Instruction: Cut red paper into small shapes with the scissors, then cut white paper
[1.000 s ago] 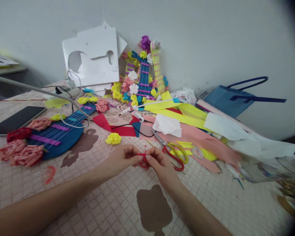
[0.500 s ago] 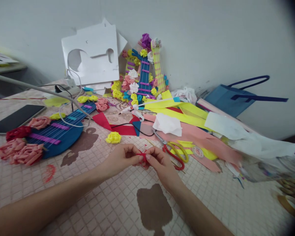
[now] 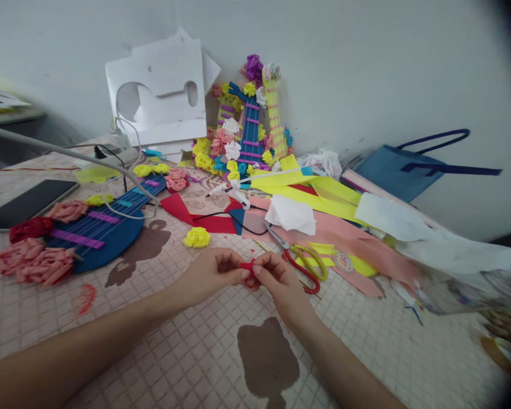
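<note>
Between my fingertips is a small red piece of crepe paper or fabric [image 3: 248,274], partly curled and mostly hidden by the fingers. My left hand [image 3: 215,276] pinches its left side with thumb and forefinger. On the other side my right hand [image 3: 279,281] grips it the same way. Both hands are just above the tabletop. A yellow paper flower [image 3: 196,237] lies beyond my left hand. Scissors with red and yellow handles [image 3: 309,279] rest beside my right hand, blades pointing away.
A blue guitar-shaped craft [image 3: 111,241] with paper flowers lies at left, near a dark tablet-like device [image 3: 29,203]. Behind are a white glue gun [image 3: 237,193], yellow strips [image 3: 319,196] and pink sheets [image 3: 344,244]. Decorated guitars [image 3: 251,130] lean on the wall beside white cut-out board [image 3: 162,113].
The red piece has shifted slightly between my fingers and now shows a curled loop below. Both hands stay in nearly the same place.
</note>
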The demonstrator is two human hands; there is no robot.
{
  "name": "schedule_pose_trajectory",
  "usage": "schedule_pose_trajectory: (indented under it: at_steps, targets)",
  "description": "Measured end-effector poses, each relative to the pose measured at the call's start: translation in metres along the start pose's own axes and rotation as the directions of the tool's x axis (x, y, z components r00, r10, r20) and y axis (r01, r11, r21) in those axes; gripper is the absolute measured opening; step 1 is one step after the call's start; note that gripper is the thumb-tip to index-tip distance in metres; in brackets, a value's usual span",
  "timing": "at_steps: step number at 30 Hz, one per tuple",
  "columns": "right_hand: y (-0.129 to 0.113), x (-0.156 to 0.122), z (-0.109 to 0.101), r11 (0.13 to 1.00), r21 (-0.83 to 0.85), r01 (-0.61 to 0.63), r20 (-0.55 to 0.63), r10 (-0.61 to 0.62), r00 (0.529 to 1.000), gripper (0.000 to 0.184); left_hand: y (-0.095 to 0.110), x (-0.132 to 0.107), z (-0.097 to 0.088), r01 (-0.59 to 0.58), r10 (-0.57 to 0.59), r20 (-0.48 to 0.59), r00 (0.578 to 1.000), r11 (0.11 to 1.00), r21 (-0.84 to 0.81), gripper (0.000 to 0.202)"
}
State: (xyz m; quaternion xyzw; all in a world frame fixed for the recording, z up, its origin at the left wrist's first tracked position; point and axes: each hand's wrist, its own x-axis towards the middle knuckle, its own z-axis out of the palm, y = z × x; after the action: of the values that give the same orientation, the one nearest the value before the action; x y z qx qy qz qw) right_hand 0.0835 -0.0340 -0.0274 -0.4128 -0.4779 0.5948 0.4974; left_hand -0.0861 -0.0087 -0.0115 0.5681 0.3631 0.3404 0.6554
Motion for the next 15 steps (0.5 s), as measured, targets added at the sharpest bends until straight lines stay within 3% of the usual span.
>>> schedule_pose_trajectory:
  at_steps: [10, 15]
  targets:
    - [0.002, 0.0013, 0.0012, 0.998, 0.065, -0.002, -0.025, 0.003, 1.0, 0.018, 0.0025, -0.0003, -0.003, -0.02, 0.023, -0.039, 0.999, 0.998, 0.062, 0.024]
    - [0.0003, 0.0006, 0.002, 0.999, 0.035, -0.001, -0.032, 0.002, 0.999, 0.019, 0.003, 0.0001, -0.0005, -0.045, 0.045, 0.011, 0.999, 0.999, 0.001, 0.022]
